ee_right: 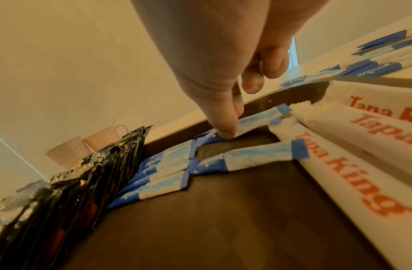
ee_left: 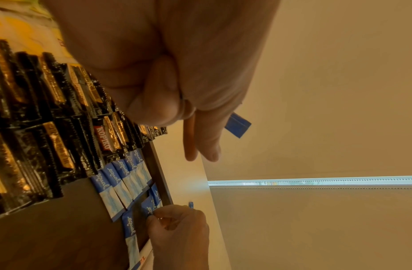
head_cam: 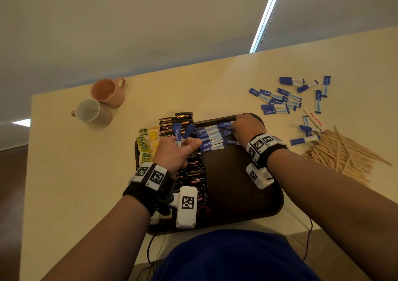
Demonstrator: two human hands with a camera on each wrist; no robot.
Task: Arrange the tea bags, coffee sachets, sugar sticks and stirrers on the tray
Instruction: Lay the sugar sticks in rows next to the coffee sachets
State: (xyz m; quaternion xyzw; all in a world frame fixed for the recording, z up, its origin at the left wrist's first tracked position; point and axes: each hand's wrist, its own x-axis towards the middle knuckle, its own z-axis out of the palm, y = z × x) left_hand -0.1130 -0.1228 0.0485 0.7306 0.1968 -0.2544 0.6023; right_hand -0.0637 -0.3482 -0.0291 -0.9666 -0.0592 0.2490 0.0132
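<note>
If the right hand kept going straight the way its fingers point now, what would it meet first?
Most likely the right hand meets the blue sugar stick its thumb already touches at the tray's far end; beyond that comes the tray rim. Depth is hard to judge.

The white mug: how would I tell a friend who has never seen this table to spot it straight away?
Start at the dark tray in the middle of the table, then look to the table's far left corner, where two mugs lie touching. The white mug is the nearer one, just in front of the pink mug; its pale colour and white inside set it apart.
</note>
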